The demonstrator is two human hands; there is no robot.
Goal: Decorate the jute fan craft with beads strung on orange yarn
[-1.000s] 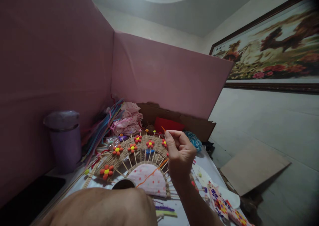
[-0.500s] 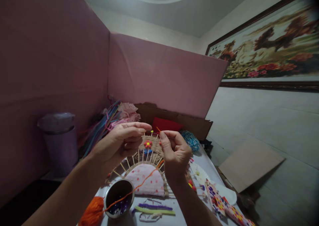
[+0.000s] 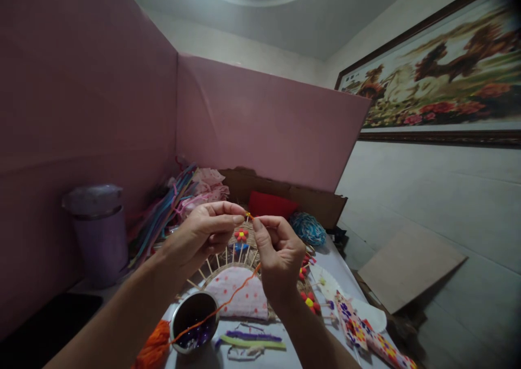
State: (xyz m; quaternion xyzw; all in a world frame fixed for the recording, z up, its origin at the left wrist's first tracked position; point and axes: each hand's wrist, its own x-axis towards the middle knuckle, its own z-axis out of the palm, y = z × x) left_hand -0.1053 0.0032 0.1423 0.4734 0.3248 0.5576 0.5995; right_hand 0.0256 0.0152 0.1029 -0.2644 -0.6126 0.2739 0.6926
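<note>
Right hand pinches the thin orange yarn strand near its tip, probably for control; can't tell left hand's grip tbh.

The lone head-worn camera looks forward and slightly down — past the nearby bare left hand and bare right hand — over a white tabletop toward smooth pink upright panels.

The left hand has risen to the right hand; the orange yarn's end now reaches the left fingertips.
</note>
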